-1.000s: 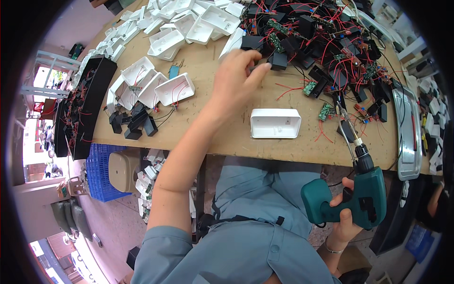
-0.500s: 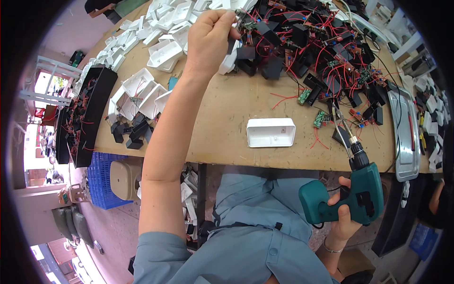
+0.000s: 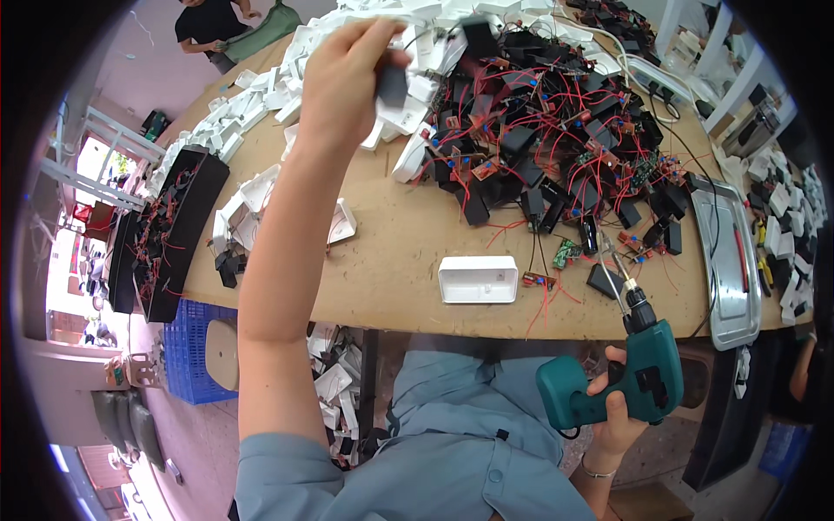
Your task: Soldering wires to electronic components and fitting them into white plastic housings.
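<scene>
My left hand (image 3: 347, 78) is raised over the far left part of the table, its fingers closed on a black block (image 3: 393, 85) blurred by motion. A thin dark wire trails right from the hand toward another blurred black block (image 3: 479, 39) above the pile. My right hand (image 3: 615, 415) grips a green pistol-shaped soldering gun (image 3: 656, 369) at the table's front edge. Its metal tip and side tube point away toward a green circuit board (image 3: 568, 253) and a black block (image 3: 605, 280). An open white plastic case (image 3: 478, 280) lies front centre, beside a small reddish board (image 3: 539, 280) with red wires.
A tangled pile of black blocks, boards and red wires (image 3: 556, 130) covers the far right. White cases (image 3: 261, 87) are heaped along the far left. A metal tray (image 3: 728, 260) rests at the right edge; a black bin (image 3: 187, 234) stands left. Another person (image 3: 208, 30) is at far left.
My left hand has moved left from the pile's edge, pulling a black block and wire along. The view has shifted, and the reddish board now lies beside the white case.
</scene>
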### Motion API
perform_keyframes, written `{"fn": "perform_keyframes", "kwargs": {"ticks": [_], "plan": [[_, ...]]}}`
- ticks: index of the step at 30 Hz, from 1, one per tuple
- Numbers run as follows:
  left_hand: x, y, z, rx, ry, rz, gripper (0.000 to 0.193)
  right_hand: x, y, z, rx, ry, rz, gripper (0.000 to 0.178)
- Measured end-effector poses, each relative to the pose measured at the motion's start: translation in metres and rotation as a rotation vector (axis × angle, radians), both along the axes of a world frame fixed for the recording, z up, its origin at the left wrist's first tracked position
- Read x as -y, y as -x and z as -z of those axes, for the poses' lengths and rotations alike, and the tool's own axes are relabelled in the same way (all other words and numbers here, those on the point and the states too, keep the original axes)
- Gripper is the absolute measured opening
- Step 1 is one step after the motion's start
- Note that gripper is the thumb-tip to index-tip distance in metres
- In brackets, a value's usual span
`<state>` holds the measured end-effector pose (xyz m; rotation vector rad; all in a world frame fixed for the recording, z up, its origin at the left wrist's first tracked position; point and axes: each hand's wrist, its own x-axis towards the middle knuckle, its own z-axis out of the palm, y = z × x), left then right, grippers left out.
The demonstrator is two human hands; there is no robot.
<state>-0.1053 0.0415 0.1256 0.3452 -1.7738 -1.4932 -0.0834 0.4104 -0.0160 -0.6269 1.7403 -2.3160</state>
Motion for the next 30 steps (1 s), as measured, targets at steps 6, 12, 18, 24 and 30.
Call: {"fn": "perform_keyframes", "kwargs": {"ticks": [6, 12, 18, 24, 30], "plan": [[0.008, -0.109, 0.100, -0.003, -0.337, 0.048, 0.019, 0.002, 0.005, -0.002, -0.041, 0.042, -0.033, 0.062], [-0.008, -0.173, 0.141, 0.451, -0.159, -0.153, 0.019, 0.016, 0.004, 0.011, 0.121, 0.155, -0.211, 0.065], [-0.020, -0.167, 0.126, 0.870, 0.797, -0.229, 0.025, 0.060, -0.002, 0.020, 0.420, 0.343, -0.592, 0.070], [-0.034, -0.143, 0.115, 0.711, 1.001, -0.313, 0.029, 0.109, -0.003, 0.018, 0.452, 0.381, -0.616, 0.076], [-0.027, -0.135, 0.124, 0.535, 1.193, -0.281, 0.027, 0.136, 0.012, 0.018, 0.373, 0.388, -0.533, 0.078]]}}
